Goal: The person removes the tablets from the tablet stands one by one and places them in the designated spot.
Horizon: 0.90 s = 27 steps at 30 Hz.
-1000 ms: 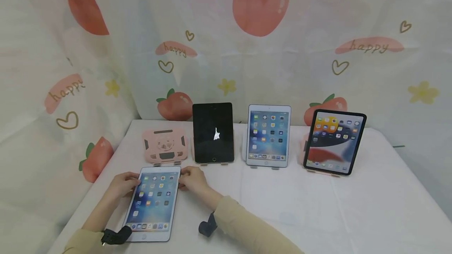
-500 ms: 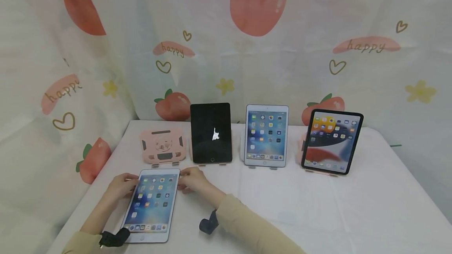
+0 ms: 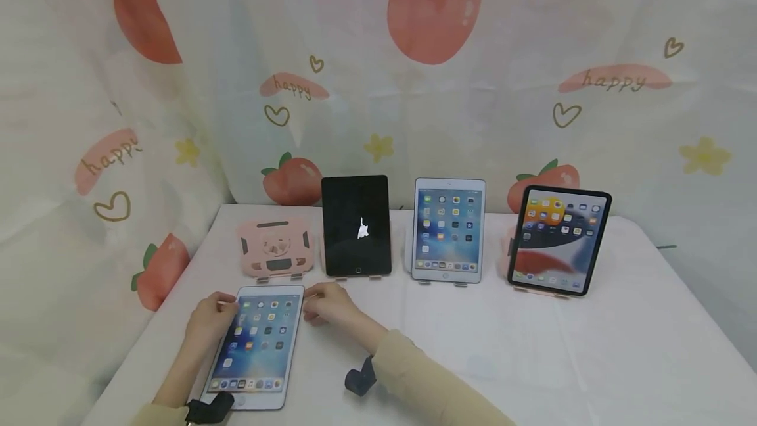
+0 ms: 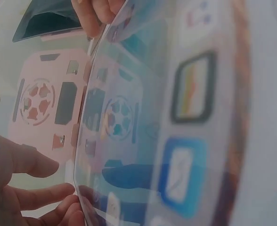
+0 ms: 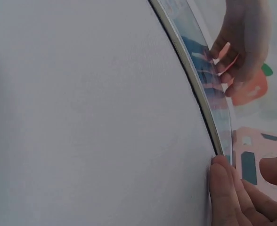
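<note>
A white-framed tablet (image 3: 258, 340) with a lit home screen lies at the front left of the white table. My left hand (image 3: 209, 321) is at its upper left edge. In the left wrist view, the fingertips (image 4: 65, 200) touch that edge and the thumb stands off from the glass. On the opposite side my right hand (image 3: 331, 307) has its fingers against the upper right edge. The right wrist view shows those fingers (image 5: 221, 183) at the tablet's rim (image 5: 195, 87), with the thumb apart. Just behind the tablet stands a pink tablet stand (image 3: 276, 248) that bears nothing.
Along the back stand a black tablet (image 3: 357, 225), a second white tablet (image 3: 449, 229) and a black-framed tablet (image 3: 560, 242), each propped on a stand. A fruit-print curtain (image 3: 473, 123) hangs behind the white table (image 3: 473, 360).
Both wrists have shifted slightly to the right in the head view. The tablet has slid very little towards the near side. The hands stay at its two side edges.
</note>
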{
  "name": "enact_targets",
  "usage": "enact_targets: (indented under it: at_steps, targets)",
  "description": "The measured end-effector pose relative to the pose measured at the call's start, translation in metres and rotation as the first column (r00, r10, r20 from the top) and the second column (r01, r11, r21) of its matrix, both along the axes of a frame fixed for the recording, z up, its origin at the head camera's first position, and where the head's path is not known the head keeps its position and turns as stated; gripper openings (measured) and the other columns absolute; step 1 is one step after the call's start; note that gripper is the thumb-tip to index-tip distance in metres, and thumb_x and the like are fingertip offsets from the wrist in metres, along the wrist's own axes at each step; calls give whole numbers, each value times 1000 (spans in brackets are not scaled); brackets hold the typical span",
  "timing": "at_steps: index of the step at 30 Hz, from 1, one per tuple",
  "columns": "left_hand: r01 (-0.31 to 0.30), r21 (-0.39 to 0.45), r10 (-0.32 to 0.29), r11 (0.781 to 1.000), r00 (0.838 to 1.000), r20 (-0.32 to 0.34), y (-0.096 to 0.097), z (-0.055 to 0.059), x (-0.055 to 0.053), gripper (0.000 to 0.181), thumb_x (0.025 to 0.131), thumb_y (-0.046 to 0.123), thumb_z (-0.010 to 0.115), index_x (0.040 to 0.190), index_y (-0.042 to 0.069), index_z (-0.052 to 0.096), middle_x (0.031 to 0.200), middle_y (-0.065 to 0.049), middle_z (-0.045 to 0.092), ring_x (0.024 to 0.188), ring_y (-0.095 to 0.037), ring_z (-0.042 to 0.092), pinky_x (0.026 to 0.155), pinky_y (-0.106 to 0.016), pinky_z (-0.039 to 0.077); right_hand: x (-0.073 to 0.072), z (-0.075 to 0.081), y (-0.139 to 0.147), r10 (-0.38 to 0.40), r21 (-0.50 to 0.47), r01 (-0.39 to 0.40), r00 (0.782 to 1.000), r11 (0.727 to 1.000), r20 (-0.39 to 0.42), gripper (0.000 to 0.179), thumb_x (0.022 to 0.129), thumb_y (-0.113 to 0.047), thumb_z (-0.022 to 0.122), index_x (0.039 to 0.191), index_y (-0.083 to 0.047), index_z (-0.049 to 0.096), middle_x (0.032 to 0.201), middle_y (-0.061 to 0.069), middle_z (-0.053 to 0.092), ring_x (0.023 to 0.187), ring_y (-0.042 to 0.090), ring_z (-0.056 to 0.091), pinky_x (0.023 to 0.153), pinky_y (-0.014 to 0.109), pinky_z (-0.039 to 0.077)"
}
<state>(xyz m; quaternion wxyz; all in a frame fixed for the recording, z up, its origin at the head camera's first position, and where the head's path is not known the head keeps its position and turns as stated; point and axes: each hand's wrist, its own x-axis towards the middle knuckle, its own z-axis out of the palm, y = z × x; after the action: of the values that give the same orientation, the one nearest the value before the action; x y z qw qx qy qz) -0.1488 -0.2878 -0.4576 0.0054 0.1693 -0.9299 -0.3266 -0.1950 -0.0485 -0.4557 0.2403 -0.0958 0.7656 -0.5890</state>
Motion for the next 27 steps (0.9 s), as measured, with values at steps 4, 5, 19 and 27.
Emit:
enact_targets:
  at_steps: [4,5,19,27]
  targets:
    - [-27,-13,26,1000,998,-49,8,-1,2,36,93,18,52,115,-10,57,98,-27,59,81,-30,58,64,-33,44,-4,-6,6,-23,34,26,996,999,-90,28,88,-5,61,115,0,63,84,12,70,72,18,69,67,28,58]
    - [-33,-22,32,999,998,-63,10,-1,3,35,93,18,52,114,-10,58,97,-26,59,81,-30,58,63,-32,42,-5,-7,8,-30,41,35,993,999,-115,26,88,-5,61,114,0,63,82,11,70,70,17,68,66,27,57]
    - [-9,-22,6,1000,993,-116,39,8,-5,32,92,16,55,116,-5,59,98,-23,59,82,-28,56,64,-30,41,-13,-12,30,-102,24,115,942,993,-321,17,88,-2,60,103,1,67,85,11,67,69,11,64,60,17,50]
    - [24,-2,-24,1000,986,-165,56,16,-16,32,93,16,54,117,-4,59,102,-23,62,85,-29,60,66,-33,48,-20,-12,48,-117,56,154,900,986,-420,14,89,-4,62,101,-2,68,91,10,68,76,10,57,67,17,47]
